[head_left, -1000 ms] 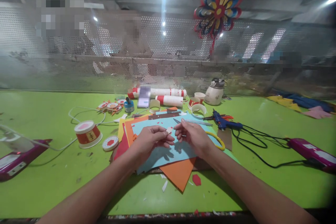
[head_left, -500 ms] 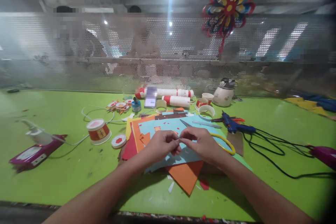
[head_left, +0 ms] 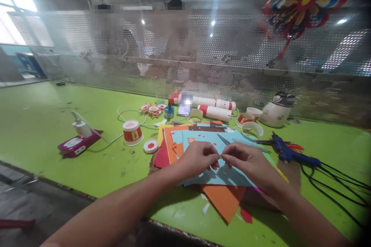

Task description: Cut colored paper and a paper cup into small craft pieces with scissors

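Above a stack of coloured paper, my left hand (head_left: 201, 158) and my right hand (head_left: 243, 157) meet fingertip to fingertip. Both are closed in a pinch; whatever lies between the fingertips is too small to make out. Light blue paper (head_left: 203, 177) is under them, over an orange sheet (head_left: 224, 200) that juts toward the table's front edge. Scissors (head_left: 222, 139) lie just beyond my right hand, their yellow handle (head_left: 280, 173) partly hidden by that hand. Small red scraps and a red patterned piece (head_left: 191, 140) rest on the blue paper.
A blue glue gun (head_left: 292, 152) with black cables lies at right. At left are a purple power strip (head_left: 77, 146), a red-and-white paper cup (head_left: 132, 133) and a white disc (head_left: 151, 146). Behind stand white tubes (head_left: 214, 112), a phone (head_left: 184, 105), a jug (head_left: 277, 111) and a mesh partition (head_left: 220, 54).
The view has swung left, so everything sits further right in the picture. My hands stay together over the blue paper, fingertips still pinched.
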### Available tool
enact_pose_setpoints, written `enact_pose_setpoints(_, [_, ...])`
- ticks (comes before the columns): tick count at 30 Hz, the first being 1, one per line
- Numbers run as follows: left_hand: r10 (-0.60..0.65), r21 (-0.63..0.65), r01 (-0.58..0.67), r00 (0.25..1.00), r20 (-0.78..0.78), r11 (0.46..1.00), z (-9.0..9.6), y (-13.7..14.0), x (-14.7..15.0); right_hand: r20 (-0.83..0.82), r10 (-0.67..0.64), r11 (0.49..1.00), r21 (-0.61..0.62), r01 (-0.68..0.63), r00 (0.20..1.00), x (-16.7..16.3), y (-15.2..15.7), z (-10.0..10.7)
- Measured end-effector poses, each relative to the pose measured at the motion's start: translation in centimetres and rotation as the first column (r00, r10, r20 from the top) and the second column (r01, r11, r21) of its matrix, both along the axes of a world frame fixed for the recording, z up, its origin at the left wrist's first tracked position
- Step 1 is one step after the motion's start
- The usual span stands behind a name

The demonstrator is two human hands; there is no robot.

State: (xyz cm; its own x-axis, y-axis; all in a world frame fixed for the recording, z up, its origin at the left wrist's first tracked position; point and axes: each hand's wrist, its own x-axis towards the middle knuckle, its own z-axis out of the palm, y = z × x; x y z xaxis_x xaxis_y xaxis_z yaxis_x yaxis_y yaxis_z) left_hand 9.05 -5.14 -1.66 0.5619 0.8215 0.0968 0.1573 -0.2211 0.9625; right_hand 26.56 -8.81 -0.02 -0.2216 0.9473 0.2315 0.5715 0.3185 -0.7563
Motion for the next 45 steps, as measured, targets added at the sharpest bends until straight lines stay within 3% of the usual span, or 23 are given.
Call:
enact_pose_setpoints(8, [-0.049,0.287,0.096,0.985,-0.166,0.953,-0.3,-0.1,-0.7,0.259,0.101,0.993,0.028,-0.112,0.960,0.4,-0.3,1.0])
enact_pose_setpoints(15, [-0.006,0.399,0.108,0.969,-0.249,0.910,1.0,0.6,-1.0,0.352,0.133,0.988,0.023,-0.151,0.927,0.6,0.5,1.7])
enact_pose_setpoints(18, [0.066,0.425,0.046,0.967,-0.244,0.904,2.7,1.9,-2.2,0.328,0.098,0.993,0.027,-0.113,0.940,1.5,1.5,0.8])
enact_pose_setpoints(22, [0.159,0.448,-0.026,0.952,-0.263,0.894,5.5,4.0,-6.2,0.233,0.002,0.997,0.070,-0.019,0.972,3.2,2.4,-0.8])
enact_pose_setpoints(26, [0.384,0.536,-0.121,0.827,-0.411,0.835,6.5,5.7,-10.5,0.142,-0.080,0.994,0.080,0.069,0.987,4.5,2.3,-1.5])
enact_pose_setpoints(31, [0.398,0.527,-0.059,0.728,-0.558,0.848,5.5,6.6,-12.1,0.100,-0.157,0.986,0.068,0.151,0.983,5.1,2.3,-1.4])
enact_pose_setpoints(36, [0.399,0.511,-0.004,0.630,-0.666,0.859,3.8,5.3,-12.8,0.091,-0.187,0.981,0.071,0.181,0.978,5.4,2.6,-1.5])
enact_pose_setpoints(45, [0.368,0.493,0.089,0.556,-0.746,0.865,1.0,3.6,-14.8,0.114,-0.162,0.984,0.096,0.151,0.980,4.6,2.1,-1.3])
